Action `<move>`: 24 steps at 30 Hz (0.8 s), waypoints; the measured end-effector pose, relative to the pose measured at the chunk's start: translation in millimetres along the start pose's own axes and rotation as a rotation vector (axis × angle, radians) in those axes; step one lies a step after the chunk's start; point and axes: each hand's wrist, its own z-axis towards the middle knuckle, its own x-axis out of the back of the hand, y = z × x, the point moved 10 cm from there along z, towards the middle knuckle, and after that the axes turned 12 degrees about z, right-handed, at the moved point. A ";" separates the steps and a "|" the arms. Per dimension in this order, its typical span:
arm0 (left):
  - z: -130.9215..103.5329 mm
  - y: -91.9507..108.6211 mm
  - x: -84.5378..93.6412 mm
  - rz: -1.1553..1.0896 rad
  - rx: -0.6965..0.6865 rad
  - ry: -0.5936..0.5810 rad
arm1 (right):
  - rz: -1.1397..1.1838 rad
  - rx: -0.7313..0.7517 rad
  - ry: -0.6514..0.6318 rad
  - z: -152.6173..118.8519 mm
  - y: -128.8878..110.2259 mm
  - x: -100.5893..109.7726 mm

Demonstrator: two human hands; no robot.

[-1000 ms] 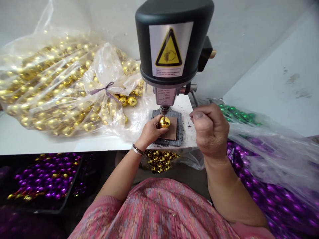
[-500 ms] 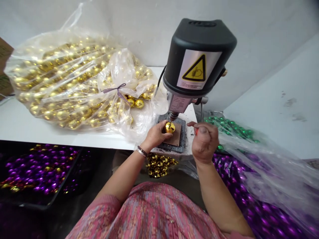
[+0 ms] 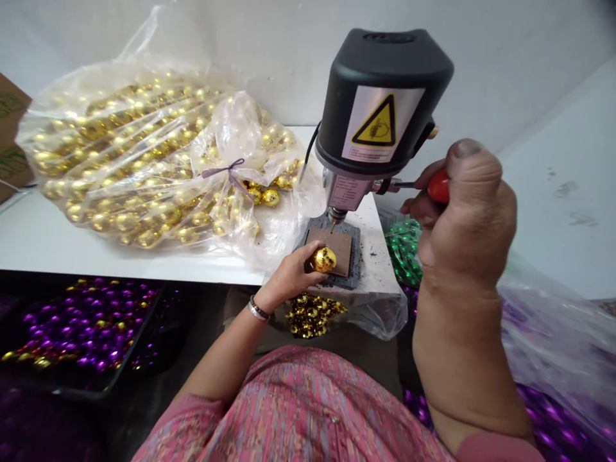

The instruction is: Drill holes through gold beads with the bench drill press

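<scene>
My left hand (image 3: 299, 268) is closed around a shiny gold ball (image 3: 325, 259) with dark specks on its top. It holds the ball over the front left part of a brown board (image 3: 342, 242) on the drill press base. Behind the ball, the thin drill bit (image 3: 333, 227) hangs from the chuck, apart from the ball. To the right and higher up, my right hand (image 3: 464, 212) grips the red knob (image 3: 439, 187) of the feed lever on the drill press (image 3: 385, 109). The black motor housing carries a yellow warning triangle.
A large clear bag of gold balls (image 3: 129, 160) covers much of the white table (image 3: 29, 240). Gold balls (image 3: 312, 314) lie below the table edge. A dark crate of purple balls (image 3: 86, 327) stands lower left; green balls (image 3: 405, 247) and bagged purple balls (image 3: 553, 410) are at right.
My right hand has swung the lever up and towards me. My left hand has drawn the gold ball forward from under the drill bit.
</scene>
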 end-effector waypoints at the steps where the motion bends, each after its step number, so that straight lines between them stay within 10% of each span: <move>1: -7.4 0.8 2.2 -0.001 -0.016 -0.006 | 0.004 0.006 0.007 -1.4 0.5 1.0; 14: -58.9 -17.7 4.0 0.107 0.003 -0.199 | -0.004 0.016 0.061 -8.8 3.0 6.5; 24: -5.7 -70.5 81.4 0.287 0.288 0.235 | -0.056 0.070 0.031 -14.0 4.4 9.5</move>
